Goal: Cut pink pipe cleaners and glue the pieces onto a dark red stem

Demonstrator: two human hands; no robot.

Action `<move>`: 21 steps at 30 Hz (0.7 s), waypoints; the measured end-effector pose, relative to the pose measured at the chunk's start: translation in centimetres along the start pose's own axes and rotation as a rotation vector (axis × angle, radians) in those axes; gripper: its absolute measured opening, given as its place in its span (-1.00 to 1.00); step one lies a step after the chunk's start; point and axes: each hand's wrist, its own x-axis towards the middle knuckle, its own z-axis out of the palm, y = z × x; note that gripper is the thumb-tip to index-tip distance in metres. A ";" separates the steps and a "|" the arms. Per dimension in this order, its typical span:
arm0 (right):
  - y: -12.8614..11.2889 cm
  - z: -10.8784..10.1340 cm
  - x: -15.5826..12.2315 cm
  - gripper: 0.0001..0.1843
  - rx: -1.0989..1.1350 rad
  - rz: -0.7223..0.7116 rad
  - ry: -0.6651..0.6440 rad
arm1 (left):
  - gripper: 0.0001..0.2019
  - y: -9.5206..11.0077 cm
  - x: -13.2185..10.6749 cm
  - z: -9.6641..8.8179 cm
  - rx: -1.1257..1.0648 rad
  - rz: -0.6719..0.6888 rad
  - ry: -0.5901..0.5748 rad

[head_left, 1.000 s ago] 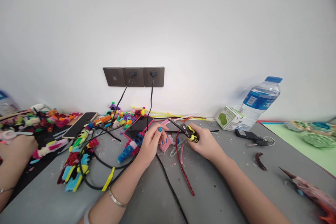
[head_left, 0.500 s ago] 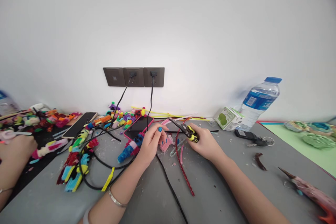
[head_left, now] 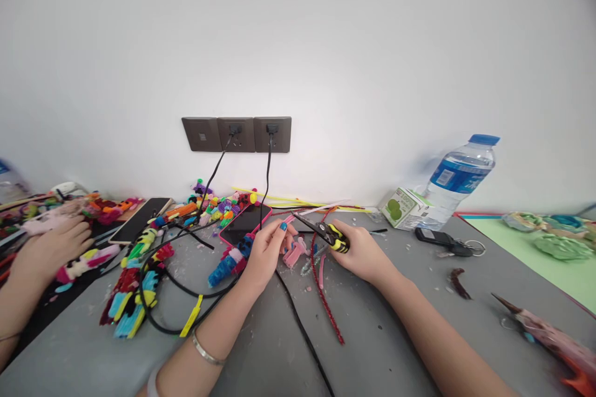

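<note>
My right hand (head_left: 361, 252) is wrapped round the black-and-yellow handles of a pair of pliers (head_left: 329, 236), whose jaws point left. My left hand (head_left: 270, 251) pinches thumb against fingers, with a short pink pipe cleaner end (head_left: 289, 219) showing at the fingertips. The pliers' tip is right beside that end; whether it touches I cannot tell. Below and between the hands lie a pink fuzzy piece (head_left: 295, 253) and a dark red tinsel pipe cleaner (head_left: 328, 310). A blue fuzzy figure (head_left: 223, 270) lies just left of my left hand.
Black cables (head_left: 298, 316) loop across the grey table. Pipe cleaner figures (head_left: 135, 298) and phones (head_left: 142, 220) lie left, near a co-worker's hand (head_left: 51, 254). On the right are a juice box (head_left: 403, 208), a water bottle (head_left: 459, 180), keys (head_left: 465, 248) and a glue gun (head_left: 549, 335).
The pliers' jaws have shifted slightly left and down, to the pink end at my left fingertips. At the far left, the co-worker's hand has moved right.
</note>
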 end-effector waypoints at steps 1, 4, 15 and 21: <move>0.0 0.0 0.0 -0.85 0.002 0.000 -0.003 | -0.56 0.0 0.0 0.0 -0.003 0.000 0.001; 0.0 -0.1 0.0 -0.86 0.011 -0.001 -0.003 | -0.57 0.1 0.0 0.1 -0.015 0.003 0.006; -0.2 -0.1 -0.1 -0.84 -0.007 -0.009 -0.010 | -0.63 0.2 -0.1 0.0 0.004 0.017 0.011; -0.2 -0.1 -0.1 -0.86 -0.010 -0.001 -0.006 | -0.64 0.4 0.0 -0.1 0.057 0.023 0.014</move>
